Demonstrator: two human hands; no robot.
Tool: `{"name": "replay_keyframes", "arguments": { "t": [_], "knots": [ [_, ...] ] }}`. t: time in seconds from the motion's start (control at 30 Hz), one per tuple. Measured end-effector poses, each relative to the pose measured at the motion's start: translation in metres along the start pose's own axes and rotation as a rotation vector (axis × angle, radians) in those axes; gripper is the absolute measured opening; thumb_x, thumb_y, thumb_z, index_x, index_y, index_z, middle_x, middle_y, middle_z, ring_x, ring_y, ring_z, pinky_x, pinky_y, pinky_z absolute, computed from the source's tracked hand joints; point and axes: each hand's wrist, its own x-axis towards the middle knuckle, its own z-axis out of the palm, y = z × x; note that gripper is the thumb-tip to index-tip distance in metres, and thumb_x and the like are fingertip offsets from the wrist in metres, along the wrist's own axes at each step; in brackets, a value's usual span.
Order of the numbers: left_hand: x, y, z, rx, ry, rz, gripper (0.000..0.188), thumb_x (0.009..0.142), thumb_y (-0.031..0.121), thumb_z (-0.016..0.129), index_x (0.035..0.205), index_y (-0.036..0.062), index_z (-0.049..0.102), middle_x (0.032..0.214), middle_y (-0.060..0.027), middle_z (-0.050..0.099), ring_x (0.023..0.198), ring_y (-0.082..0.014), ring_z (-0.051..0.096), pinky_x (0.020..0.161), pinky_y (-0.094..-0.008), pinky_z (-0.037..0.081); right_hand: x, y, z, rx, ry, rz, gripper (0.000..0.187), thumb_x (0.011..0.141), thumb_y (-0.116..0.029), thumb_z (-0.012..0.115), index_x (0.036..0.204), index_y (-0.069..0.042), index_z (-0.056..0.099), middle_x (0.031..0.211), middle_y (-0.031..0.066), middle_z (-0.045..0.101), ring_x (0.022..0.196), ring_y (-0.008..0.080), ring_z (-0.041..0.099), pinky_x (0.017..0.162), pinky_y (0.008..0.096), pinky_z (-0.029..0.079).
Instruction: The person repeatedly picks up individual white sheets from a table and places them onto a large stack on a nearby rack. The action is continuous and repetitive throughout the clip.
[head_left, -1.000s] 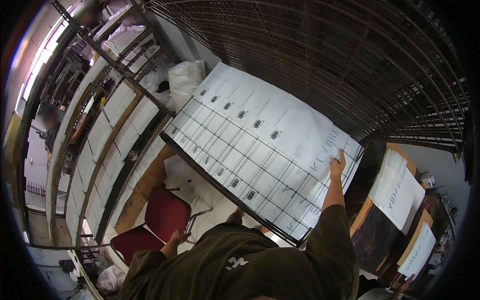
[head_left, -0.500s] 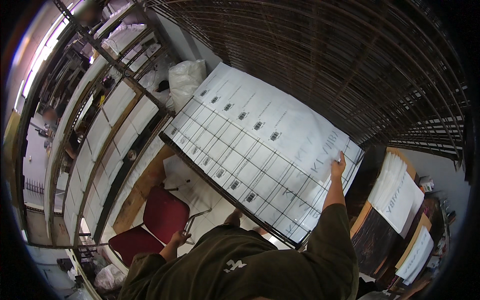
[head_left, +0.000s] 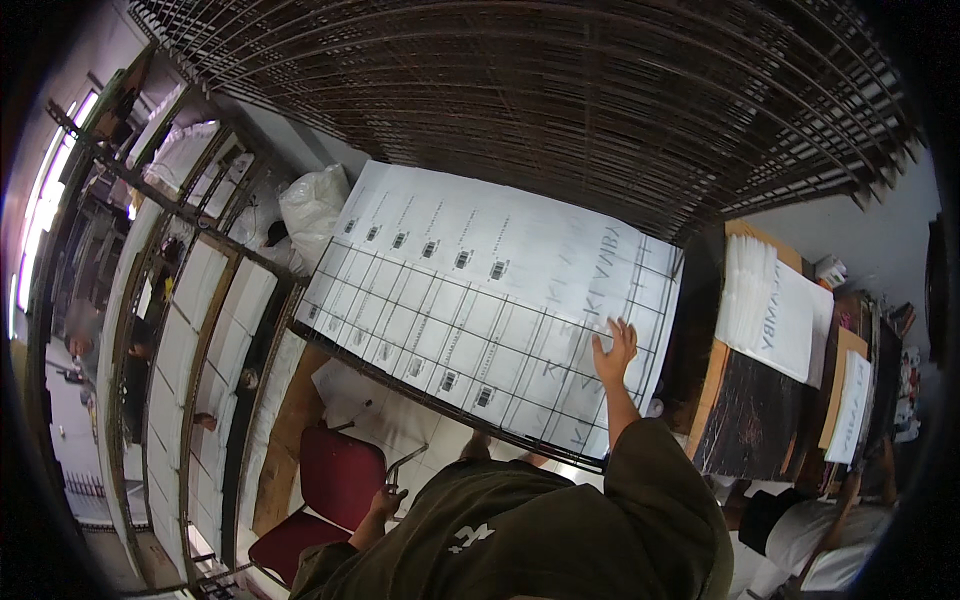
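Note:
Large white printed sheets (head_left: 540,240), with rows of barcodes and big grey lettering, lie in front of me on a dark wire rack frame (head_left: 450,432). Thin grid lines show across their near part and right end; whether the wires lie over or under the paper is hard to tell. My right hand (head_left: 616,352) is over the right part of the sheets, fingers spread, holding nothing. Low on the left, my left hand (head_left: 380,512) is curled at the bent metal armrest (head_left: 402,462) of a red chair (head_left: 340,478).
Dark wire racks (head_left: 520,110) rise behind the sheets. Shelving with white stacks (head_left: 185,340) stands left, near a white plastic sack (head_left: 315,205). On the right, a dark cabinet (head_left: 755,410) bears white sheets (head_left: 790,320). Another person (head_left: 800,525) is at lower right.
My view has turned, shifting the sheets leftward. My right hand has moved left across the sheets and its fingers have spread. My left hand stays by the chair armrest.

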Motion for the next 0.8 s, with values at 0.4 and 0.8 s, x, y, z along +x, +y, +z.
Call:
{"name": "replay_keyframes", "arguments": {
  "t": [0.4,0.8],
  "knots": [
    [0.072,0.071,0.017,0.112,-0.037,0.290,0.064,0.071,0.048,0.065,0.115,0.0030,0.054,0.096,-0.0176,0.064,0.094,-0.0294,0.060,0.083,-0.0359,0.046,-0.099,0.078,-0.147,-0.323,0.258,0.404,0.045,0.071,-0.023,0.062,0.113,-0.012,0.053,0.125,0.0123,0.044,0.119,0.0326,0.036,0.092,0.0520,0.030],
    [0.066,0.153,0.064,0.293,-0.208,0.511,0.061,0.073,0.047,0.065,0.114,0.0042,0.054,0.099,-0.0177,0.063,0.093,-0.0279,0.061,0.081,-0.0349,0.048,-0.183,0.108,-0.234,-0.469,-0.335,0.590,0.111,0.058,-0.039,0.076,0.142,-0.026,0.005,0.148,0.0140,0.001,0.135,0.0367,-0.001,0.099,0.0655,0.011]
  ]
}}
